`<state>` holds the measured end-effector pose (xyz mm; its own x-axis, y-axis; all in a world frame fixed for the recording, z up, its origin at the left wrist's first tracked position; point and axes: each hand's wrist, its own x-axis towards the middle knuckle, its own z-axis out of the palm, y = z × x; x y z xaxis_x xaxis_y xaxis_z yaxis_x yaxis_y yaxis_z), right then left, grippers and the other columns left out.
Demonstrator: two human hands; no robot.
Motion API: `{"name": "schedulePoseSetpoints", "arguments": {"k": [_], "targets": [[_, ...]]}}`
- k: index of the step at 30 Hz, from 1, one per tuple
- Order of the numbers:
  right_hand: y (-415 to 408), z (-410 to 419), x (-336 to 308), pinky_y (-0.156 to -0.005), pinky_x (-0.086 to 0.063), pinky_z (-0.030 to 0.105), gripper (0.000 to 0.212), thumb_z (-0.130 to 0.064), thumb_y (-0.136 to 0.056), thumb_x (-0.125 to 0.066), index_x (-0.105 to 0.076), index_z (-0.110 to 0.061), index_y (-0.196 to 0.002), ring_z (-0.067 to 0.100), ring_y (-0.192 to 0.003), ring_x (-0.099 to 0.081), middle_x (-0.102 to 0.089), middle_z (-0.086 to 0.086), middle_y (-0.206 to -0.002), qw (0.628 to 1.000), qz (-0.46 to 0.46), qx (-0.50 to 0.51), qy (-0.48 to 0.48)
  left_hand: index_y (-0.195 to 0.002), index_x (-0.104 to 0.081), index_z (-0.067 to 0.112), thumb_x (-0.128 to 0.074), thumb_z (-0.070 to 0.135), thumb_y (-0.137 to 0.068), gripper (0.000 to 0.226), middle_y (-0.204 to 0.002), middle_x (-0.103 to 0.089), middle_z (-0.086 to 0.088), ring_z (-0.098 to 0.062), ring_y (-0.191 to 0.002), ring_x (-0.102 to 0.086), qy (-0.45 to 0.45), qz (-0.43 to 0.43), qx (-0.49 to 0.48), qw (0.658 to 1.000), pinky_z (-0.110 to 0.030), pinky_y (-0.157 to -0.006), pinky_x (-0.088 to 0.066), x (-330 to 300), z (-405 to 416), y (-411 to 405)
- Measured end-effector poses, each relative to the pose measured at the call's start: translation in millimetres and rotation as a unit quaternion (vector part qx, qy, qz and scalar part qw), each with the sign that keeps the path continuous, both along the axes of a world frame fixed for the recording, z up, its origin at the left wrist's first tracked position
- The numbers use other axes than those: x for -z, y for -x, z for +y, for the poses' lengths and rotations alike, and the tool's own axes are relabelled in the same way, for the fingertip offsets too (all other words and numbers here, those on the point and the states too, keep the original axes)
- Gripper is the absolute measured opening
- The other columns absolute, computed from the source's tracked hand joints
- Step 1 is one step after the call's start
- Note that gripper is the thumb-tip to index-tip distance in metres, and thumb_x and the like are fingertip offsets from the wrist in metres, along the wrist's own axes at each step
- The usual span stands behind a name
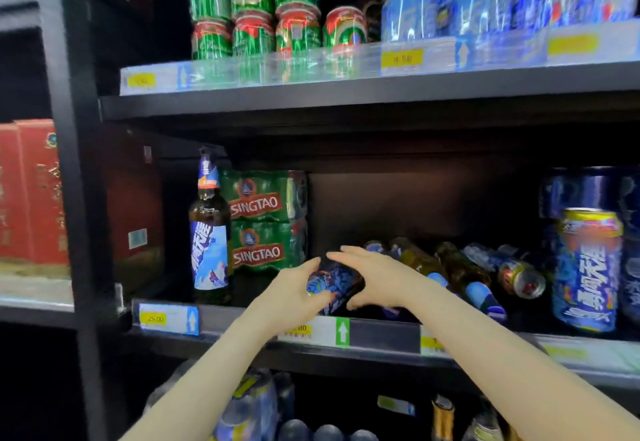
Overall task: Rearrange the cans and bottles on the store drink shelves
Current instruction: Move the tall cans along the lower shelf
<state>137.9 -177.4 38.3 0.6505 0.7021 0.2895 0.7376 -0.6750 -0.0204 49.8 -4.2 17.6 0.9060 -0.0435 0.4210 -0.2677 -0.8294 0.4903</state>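
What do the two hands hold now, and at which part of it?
Both hold one dark blue can, tilted over the middle shelf: the left hand at its lower end, the right hand over its upper end and side.

Both forearms are bare from the bottom edge of the picture up to the wrists, with no sleeve, watch, bracelet or glove on either. The left hand (pixel 294 288) and the right hand (pixel 375 276) are bare too, with slim fingers and no rings showing. The fingernails look short and unpainted, though motion blur softens the fingertips too much to be sure.
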Motion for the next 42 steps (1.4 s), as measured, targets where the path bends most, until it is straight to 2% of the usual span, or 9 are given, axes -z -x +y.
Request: {"name": "schedulePoseSetpoints", "arguments": {"k": [6,12,16,18,20,24,27,33,42], "targets": [[-9,10,-8,-0.1,-0.041,0.043,0.078,-0.025,-0.075,-0.074,-0.034,-0.033,-0.142,0.02,-0.13,-0.034,-0.036,-0.007,-0.147,0.996,-0.067,-0.044,-0.026,-0.151,-0.022,0.017,-0.059,0.027,-0.09,0.072,-0.139,-0.05,0.001,-0.005,-0.108,-0.055,0.077,-0.031,0.006,0.997,-0.013,-0.077,-0.047,2,8,4],[-13,6,-17,-0.111,-0.03,0.038,0.081,-0.017,-0.077,-0.074,-0.032,-0.029,-0.145,0.017,-0.14,-0.015,-0.022,-0.003,-0.155,0.984,-0.128,-0.089,-0.091,-0.151,-0.016,0.016,-0.07,0.031,-0.081,0.09,-0.112,-0.054,0.014,0.007,-0.089,-0.056,0.052,0.0,0.007,0.999,-0.007,-0.065,-0.043,-7,10,1],[-16,3,-17,-0.11,-0.028,0.032,0.103,-0.007,-0.073,-0.078,-0.014,-0.036,-0.149,0.022,-0.138,-0.029,-0.021,0.008,-0.155,0.944,0.077,-0.098,-0.304,-0.146,-0.022,0.025,-0.07,0.025,-0.083,0.08,-0.126,-0.05,0.009,0.007,-0.098,-0.055,0.098,-0.049,0.029,0.994,-0.007,-0.072,-0.046,-6,13,2],[-6,4,-24,-0.095,-0.048,0.033,0.098,0.005,-0.078,-0.067,-0.012,-0.037,-0.147,0.019,-0.117,-0.053,-0.045,0.01,-0.138,0.851,0.271,-0.152,-0.424,-0.144,-0.022,0.028,-0.071,0.025,-0.082,0.079,-0.13,-0.048,0.009,0.005,-0.104,-0.055,0.108,-0.064,0.041,0.991,-0.01,-0.079,-0.046,-5,13,0],[2,7,-32,-0.085,-0.055,0.036,0.08,0.004,-0.083,-0.062,-0.023,-0.034,-0.142,0.019,-0.106,-0.06,-0.053,0.009,-0.127,0.798,0.337,-0.155,-0.474,-0.139,-0.024,0.028,-0.071,0.022,-0.081,0.075,-0.128,-0.047,0.011,0.007,-0.105,-0.054,0.107,-0.076,0.051,0.99,-0.009,-0.081,-0.045,-5,11,-3],[4,12,-35,-0.082,-0.054,0.028,0.06,-0.013,-0.08,-0.074,-0.044,-0.028,-0.13,0.015,-0.099,-0.063,-0.055,-0.002,-0.117,0.883,0.138,-0.142,-0.425,-0.127,-0.021,0.032,-0.077,0.022,-0.077,0.076,-0.116,-0.053,0.017,0.007,-0.099,-0.058,0.097,-0.076,0.054,0.991,-0.012,-0.081,-0.049,-5,8,-13],[6,20,-36,-0.077,-0.052,0.022,0.062,-0.02,-0.075,-0.078,-0.044,-0.03,-0.127,0.009,-0.095,-0.061,-0.054,-0.002,-0.118,0.901,0.065,-0.13,-0.408,-0.129,-0.023,0.023,-0.081,0.024,-0.073,0.08,-0.12,-0.059,0.009,0.0,-0.1,-0.061,0.084,-0.056,0.043,0.994,-0.021,-0.084,-0.052,-10,10,-25],[-4,32,-24,-0.087,-0.054,0.039,0.064,-0.022,-0.076,-0.077,-0.042,-0.028,-0.128,0.014,-0.101,-0.059,-0.055,0.001,-0.12,0.913,0.053,-0.102,-0.392,-0.129,-0.024,0.021,-0.081,0.019,-0.073,0.08,-0.12,-0.056,0.005,-0.006,-0.101,-0.059,0.081,-0.014,0.036,0.996,-0.022,-0.084,-0.052,-8,17,-41],[-5,27,-21,-0.093,-0.051,0.038,0.075,-0.029,-0.084,-0.069,-0.026,-0.036,-0.144,0.015,-0.113,-0.054,-0.047,0.003,-0.136,0.927,0.087,-0.075,-0.356,-0.129,-0.03,0.021,-0.077,0.029,-0.077,0.071,-0.128,-0.056,0.002,-0.001,-0.099,-0.055,0.051,-0.004,0.021,0.998,-0.013,-0.077,-0.046,-6,20,-44]]}}
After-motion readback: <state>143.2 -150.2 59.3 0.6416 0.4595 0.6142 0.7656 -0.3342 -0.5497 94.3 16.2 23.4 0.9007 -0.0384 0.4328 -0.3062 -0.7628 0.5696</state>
